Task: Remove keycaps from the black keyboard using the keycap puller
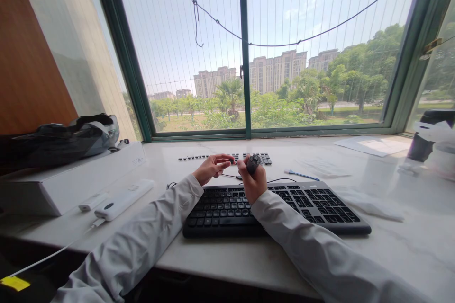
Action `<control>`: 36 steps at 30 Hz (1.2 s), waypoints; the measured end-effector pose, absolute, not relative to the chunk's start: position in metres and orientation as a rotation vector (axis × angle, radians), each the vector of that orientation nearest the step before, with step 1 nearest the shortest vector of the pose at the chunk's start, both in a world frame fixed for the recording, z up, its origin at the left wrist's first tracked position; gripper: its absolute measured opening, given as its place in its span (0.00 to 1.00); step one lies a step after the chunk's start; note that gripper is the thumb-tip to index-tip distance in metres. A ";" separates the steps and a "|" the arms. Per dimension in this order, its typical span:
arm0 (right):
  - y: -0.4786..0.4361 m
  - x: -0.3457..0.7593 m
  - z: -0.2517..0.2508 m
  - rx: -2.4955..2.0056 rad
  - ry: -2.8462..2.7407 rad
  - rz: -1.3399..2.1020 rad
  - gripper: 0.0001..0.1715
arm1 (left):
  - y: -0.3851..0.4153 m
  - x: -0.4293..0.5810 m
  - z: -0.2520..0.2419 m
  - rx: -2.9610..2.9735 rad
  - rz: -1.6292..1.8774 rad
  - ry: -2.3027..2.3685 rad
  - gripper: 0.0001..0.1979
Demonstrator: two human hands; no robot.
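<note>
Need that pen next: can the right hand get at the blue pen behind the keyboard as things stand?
Probably yes, but not freely: the right hand is closed on a small dark object. The blue pen lies uncovered on the counter just right of it, behind the keyboard, nothing between.

An office-like desk by a window: a black full-size computer keyboard (275, 208) lies on a pale marble-look counter (408, 246) beneath green-framed panes (245, 47) overlooking apartment blocks.

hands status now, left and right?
Left hand: fingers pinched together, contents too small to tell.
Right hand: closed around a small dark object.
</note>
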State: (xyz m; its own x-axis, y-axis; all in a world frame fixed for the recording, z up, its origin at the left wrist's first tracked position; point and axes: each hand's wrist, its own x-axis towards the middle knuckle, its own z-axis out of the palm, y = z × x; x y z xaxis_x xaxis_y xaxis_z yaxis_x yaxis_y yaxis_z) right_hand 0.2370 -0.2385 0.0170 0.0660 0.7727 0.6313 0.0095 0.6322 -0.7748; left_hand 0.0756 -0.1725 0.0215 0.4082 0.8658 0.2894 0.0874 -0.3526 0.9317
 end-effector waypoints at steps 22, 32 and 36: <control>-0.252 0.231 0.006 -0.342 -2.238 -0.318 0.05 | -0.131 0.026 0.019 1.490 1.486 1.279 0.21; -0.252 0.233 0.007 -0.341 -2.291 -0.284 0.03 | -0.114 -0.021 0.004 1.662 0.898 1.848 0.23; -0.252 0.233 0.007 -0.322 -2.297 -0.279 0.05 | -0.112 -0.025 -0.004 1.698 0.738 1.942 0.20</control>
State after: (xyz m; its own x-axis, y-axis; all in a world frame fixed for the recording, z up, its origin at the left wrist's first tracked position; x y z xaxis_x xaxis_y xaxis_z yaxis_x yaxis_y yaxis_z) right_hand 0.2330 -0.2516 0.0069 -0.6609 0.1431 0.7367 0.3151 0.9439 0.0993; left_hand -0.0245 -0.1118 -0.0043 -0.1368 0.9905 0.0101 0.7469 0.0964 0.6579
